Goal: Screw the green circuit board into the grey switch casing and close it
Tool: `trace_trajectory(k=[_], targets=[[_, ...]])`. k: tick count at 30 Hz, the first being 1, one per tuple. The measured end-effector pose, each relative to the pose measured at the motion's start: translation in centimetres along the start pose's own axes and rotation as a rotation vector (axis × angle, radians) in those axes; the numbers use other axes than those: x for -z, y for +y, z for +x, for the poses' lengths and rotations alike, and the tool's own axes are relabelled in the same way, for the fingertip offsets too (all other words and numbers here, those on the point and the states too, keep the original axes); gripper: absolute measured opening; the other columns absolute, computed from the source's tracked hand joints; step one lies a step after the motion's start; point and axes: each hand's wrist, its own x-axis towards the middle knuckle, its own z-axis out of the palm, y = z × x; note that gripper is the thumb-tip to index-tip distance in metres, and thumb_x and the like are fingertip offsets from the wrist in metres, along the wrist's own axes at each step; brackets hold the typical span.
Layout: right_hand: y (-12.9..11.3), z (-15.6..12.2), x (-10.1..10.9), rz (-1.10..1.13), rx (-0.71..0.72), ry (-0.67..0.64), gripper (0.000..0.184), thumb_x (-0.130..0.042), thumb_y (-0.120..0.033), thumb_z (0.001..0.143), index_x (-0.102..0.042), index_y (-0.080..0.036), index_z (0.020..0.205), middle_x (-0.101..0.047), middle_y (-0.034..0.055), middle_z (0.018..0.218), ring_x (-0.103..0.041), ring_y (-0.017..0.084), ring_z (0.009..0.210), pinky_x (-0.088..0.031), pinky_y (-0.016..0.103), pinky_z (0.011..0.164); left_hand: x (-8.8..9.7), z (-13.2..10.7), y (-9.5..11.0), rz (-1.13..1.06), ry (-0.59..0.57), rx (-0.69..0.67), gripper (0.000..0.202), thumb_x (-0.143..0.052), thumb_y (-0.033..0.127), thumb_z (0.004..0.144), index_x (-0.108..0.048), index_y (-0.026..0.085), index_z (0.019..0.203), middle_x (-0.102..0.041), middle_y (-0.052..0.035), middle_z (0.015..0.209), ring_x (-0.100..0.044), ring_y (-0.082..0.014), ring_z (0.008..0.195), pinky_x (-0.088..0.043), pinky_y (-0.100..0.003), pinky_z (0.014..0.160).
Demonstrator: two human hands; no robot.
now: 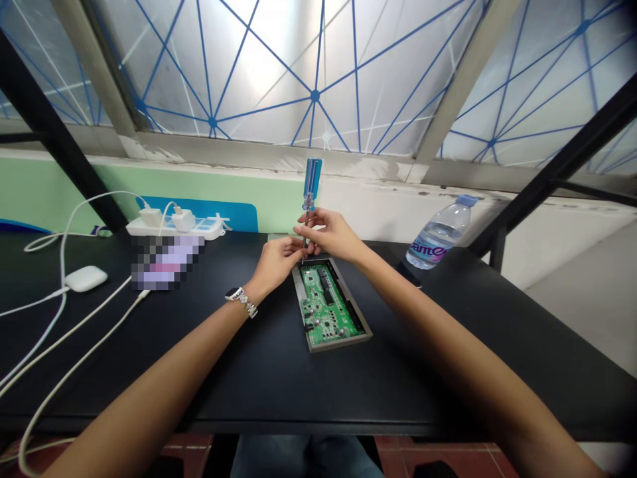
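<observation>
A screwdriver [311, 182] with a clear and blue handle stands nearly upright over the far left corner of a metal-framed case. My right hand [334, 232] is closed around its shaft, thumb and fingers pinching below the handle. Close to the lower shaft, my left hand [280, 262] has its fingertips pressed together at the same corner; what they grip, if anything, is hidden. The open grey metal case [341, 344] lies flat on the table and holds a green circuit board [318, 302] with black connectors. The screwdriver's tip is partly covered by my fingers.
On the black table [239, 372], a white power strip [202, 229] with plugged chargers, a blurred phone [172, 262], a white earbud case [86, 279] and loose white cables lie left. A water bottle [440, 232] leans at the right, with a dark object [409, 273] beside it.
</observation>
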Motion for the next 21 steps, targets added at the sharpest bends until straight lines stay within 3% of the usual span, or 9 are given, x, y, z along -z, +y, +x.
trace_trajectory(k=[4,9,13,16,21], targets=[[-0.7,-0.1,0.9,0.12,-0.053,-0.161,0.032,-0.071,-0.026,0.086,-0.059,-0.014,0.114,-0.069,0.0038,0.085,-0.067,0.013,0.054,-0.055,0.024,0.045,0.2,0.0,-0.1,-0.001,-0.064,-0.007,0.018,-0.062,0.027,0.087,-0.072,0.012,0.092,-0.077,-0.0118,0.095,-0.074,-0.0252,0.093,-0.056,-0.037,0.089],[-1.1,-0.2,1.5,0.162,-0.094,-0.206,0.023,-0.068,-0.019,0.087,-0.063,-0.012,0.108,-0.074,0.0116,0.104,-0.07,0.012,0.059,-0.058,0.022,0.048,0.2,0.2,-0.4,-0.015,-0.129,-0.024,0.02,-0.057,0.027,0.092,-0.071,0.013,0.096,-0.076,-0.0111,0.097,-0.073,-0.0246,0.098,-0.054,-0.039,0.094],[-1.1,-0.2,1.3,0.124,-0.078,-0.165,0.016,-0.067,-0.019,0.086,-0.065,-0.012,0.1,-0.076,0.0087,0.093,-0.07,0.012,0.058,-0.056,0.022,0.049,0.1,0.1,-0.3,0.001,-0.121,-0.049,0.018,-0.06,0.028,0.092,-0.069,0.014,0.099,-0.076,-0.011,0.098,-0.073,-0.0234,0.098,-0.055,-0.038,0.093],[-1.0,-0.2,1.0,0.048,-0.047,-0.107,0.01,-0.067,-0.021,0.085,-0.064,-0.013,0.09,-0.074,0.0038,0.075,-0.07,0.012,0.056,-0.054,0.021,0.049,-0.1,-0.1,-0.4,0.047,-0.029,-0.052,0.025,-0.071,0.032,0.086,-0.066,0.015,0.103,-0.075,-0.0104,0.096,-0.073,-0.0225,0.093,-0.056,-0.035,0.087],[-0.5,-0.2,0.6,-0.002,-0.013,0.0,0.017,-0.074,-0.026,0.079,-0.059,-0.017,0.079,-0.067,-0.001,0.06,-0.066,0.014,0.051,-0.054,0.024,0.049,-0.5,-0.3,-0.3,0.188,0.11,-0.038,0.025,-0.078,0.035,0.079,-0.063,0.017,0.089,-0.07,-0.0046,0.081,-0.068,-0.0184,0.075,-0.054,-0.03,0.072]])
